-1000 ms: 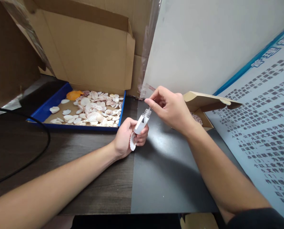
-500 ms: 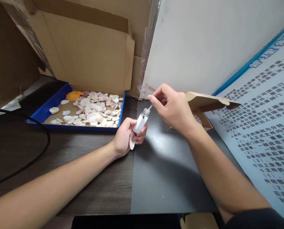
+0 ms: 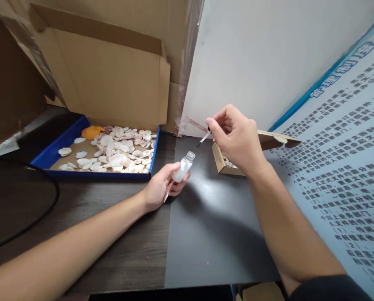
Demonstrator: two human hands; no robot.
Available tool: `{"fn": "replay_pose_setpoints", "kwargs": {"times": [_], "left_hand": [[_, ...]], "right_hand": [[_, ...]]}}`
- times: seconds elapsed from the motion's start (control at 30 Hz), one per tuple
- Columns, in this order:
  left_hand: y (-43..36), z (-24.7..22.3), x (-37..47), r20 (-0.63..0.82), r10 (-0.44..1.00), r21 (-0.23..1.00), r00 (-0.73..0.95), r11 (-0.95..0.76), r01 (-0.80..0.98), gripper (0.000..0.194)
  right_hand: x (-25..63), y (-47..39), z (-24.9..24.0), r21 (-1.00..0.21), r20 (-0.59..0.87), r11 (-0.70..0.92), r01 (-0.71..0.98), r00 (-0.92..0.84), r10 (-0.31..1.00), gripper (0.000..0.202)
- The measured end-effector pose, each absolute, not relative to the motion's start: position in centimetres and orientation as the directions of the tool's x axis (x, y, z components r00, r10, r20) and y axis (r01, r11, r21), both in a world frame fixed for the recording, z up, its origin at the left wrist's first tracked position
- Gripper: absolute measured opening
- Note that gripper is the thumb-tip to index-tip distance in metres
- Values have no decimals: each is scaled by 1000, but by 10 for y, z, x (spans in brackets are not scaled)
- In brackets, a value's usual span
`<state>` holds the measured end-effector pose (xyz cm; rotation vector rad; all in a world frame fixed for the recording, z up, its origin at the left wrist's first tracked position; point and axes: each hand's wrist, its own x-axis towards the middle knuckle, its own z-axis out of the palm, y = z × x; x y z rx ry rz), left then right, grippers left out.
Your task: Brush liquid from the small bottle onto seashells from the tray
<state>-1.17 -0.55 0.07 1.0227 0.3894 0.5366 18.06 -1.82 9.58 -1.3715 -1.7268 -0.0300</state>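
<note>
My left hand (image 3: 162,186) is closed around a small uncapped bottle (image 3: 183,166) with a white body and a clear threaded neck. A seashell (image 3: 168,191) is also gripped in that hand, mostly covered by the fingers and seen edge-on. My right hand (image 3: 234,133) pinches the top of a thin brush (image 3: 206,137) with a pale stem and a dark tip. The brush slants down to the left, its tip apart from the bottle's mouth, a little above and to the right of it.
A blue-edged box (image 3: 89,172) with its cardboard lid raised holds many shells (image 3: 121,144) on the left. Behind my right hand stands a smaller cardboard box (image 3: 220,161) with shells. A black cable (image 3: 55,196) loops at left. A printed board (image 3: 347,167) leans at right.
The brush has come out of the bottle, moving up and right with my right hand. My left hand has turned slightly, so the shell shows its edge. The camera view has shifted a little.
</note>
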Motion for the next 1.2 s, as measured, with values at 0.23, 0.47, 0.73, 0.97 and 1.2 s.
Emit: {"fn": "replay_pose_setpoints", "kwargs": {"times": [0.23, 0.47, 0.73, 0.97, 1.2], "left_hand": [[-7, -3, -6, -80, 685, 987, 724, 156, -38, 44], [14, 2, 16, 185, 806, 766, 563, -477, 431, 27], [52, 0, 54, 133, 878, 576, 460, -446, 685, 16], [65, 4, 66, 49, 916, 504, 397, -366, 782, 24], [58, 6, 56, 18, 916, 529, 401, -349, 773, 46]], "right_hand": [[180, -33, 109, -552, 609, 413, 724, 11, 793, 15], [198, -63, 76, -652, 521, 333, 682, 83, 850, 37], [212, -62, 15, -787, 473, 327, 524, 171, 864, 39], [222, -58, 7, -795, 430, 305, 525, 133, 893, 36], [216, -62, 12, -802, 409, 298, 518, 111, 906, 33]]}}
